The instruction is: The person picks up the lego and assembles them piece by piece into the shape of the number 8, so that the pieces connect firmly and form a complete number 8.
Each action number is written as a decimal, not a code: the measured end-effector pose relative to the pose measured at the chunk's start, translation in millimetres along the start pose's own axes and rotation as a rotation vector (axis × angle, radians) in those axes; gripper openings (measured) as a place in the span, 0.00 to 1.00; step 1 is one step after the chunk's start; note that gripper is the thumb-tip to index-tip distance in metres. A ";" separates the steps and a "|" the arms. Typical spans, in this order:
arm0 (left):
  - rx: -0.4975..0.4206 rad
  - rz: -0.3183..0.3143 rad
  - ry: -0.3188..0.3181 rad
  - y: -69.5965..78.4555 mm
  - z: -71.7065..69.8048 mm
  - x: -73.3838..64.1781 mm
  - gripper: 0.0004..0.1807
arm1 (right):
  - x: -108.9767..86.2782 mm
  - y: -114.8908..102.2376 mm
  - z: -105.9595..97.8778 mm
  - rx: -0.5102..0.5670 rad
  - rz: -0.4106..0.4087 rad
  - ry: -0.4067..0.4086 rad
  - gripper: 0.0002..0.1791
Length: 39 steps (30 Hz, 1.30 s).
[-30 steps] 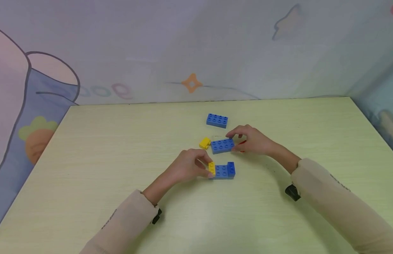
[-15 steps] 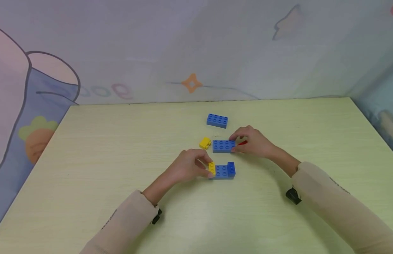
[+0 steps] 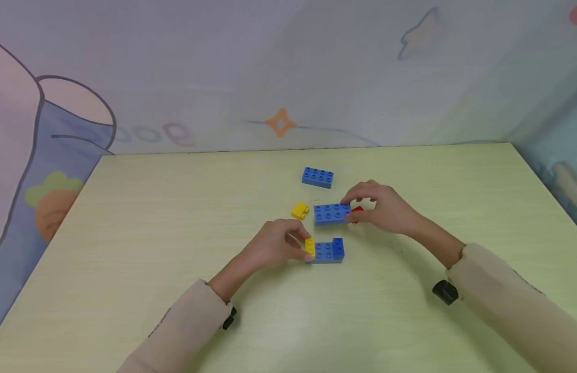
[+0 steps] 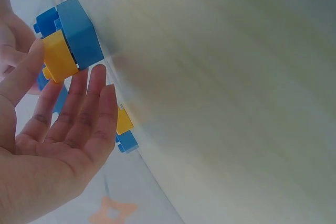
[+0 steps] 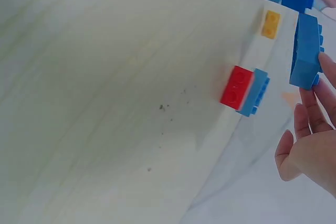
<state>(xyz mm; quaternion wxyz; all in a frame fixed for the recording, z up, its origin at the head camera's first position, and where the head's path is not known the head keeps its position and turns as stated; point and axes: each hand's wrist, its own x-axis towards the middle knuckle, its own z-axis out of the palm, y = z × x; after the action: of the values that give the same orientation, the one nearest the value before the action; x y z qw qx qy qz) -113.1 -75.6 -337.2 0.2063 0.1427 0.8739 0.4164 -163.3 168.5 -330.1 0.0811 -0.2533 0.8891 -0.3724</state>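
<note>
My left hand (image 3: pixel 279 243) pinches the small yellow brick (image 3: pixel 309 247) on the left end of a blue eight-stud brick (image 3: pixel 323 253). A darker blue small brick (image 3: pixel 338 248) sits on that brick's right end. Farther back, my right hand (image 3: pixel 386 210) grips the right end of another blue brick (image 3: pixel 331 213) between thumb and fingers. The right wrist view shows this blue brick (image 5: pixel 306 51) raised, its studs facing away. A red brick (image 3: pixel 358 213) lies behind the right fingers, partly hidden by them in the head view.
A loose yellow brick (image 3: pixel 300 210) lies on its side left of the right hand's brick. One more blue eight-stud brick (image 3: pixel 318 177) rests farther back on the pale wooden table (image 3: pixel 176 207). A printed cloth (image 3: pixel 223 77) hangs behind the table.
My right hand has shifted right and slightly up with the blue brick, which has turned a little. More of the red brick shows than half a second ago. My left hand stays put.
</note>
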 end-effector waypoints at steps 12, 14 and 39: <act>-0.007 0.003 0.003 -0.3 0.4 -0.1 0.13 | -27.9 -14.7 4.6 0.134 -0.078 -0.024 0.14; -0.010 0.001 0.003 -0.3 0.6 0.0 0.13 | -30.4 -15.4 8.4 0.153 -0.105 -0.016 0.14; 0.084 0.000 0.015 3.9 1.4 -0.6 0.15 | -36.1 -11.0 26.1 0.187 -0.139 0.009 0.14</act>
<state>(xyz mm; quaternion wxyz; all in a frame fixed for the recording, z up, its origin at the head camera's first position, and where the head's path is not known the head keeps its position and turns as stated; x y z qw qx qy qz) -111.6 -72.5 -334.8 0.1935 0.1479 0.8922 0.3802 -119.2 164.2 -342.5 0.0741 -0.3041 0.8312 -0.4595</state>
